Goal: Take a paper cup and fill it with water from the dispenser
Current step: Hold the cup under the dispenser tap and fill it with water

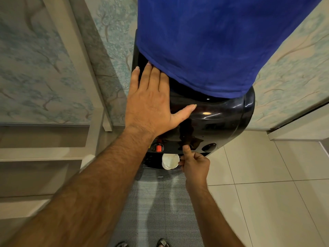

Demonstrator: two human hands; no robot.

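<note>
A black water dispenser (219, 120) stands against the wall, its bottle under a blue cloth cover (213, 41). My left hand (151, 102) lies flat and open on the dispenser's top left, fingers touching the cover's hem. Below the front panel, a white paper cup (170, 160) sits under the taps. My right hand (195, 165) grips the cup's right side, with the thumb raised against the middle tap (188, 145). A tap with an orange-red knob (158, 147) is to the left and a dark tap (210, 147) to the right. Whether water is in the cup I cannot tell.
A grey woven mat (160, 207) lies on the floor before the dispenser, with my feet at its near edge. Pale floor tiles (267, 202) spread to the right. Wallpapered walls and a beige frame (74, 59) flank the dispenser; beige ledges (35, 154) run along the left.
</note>
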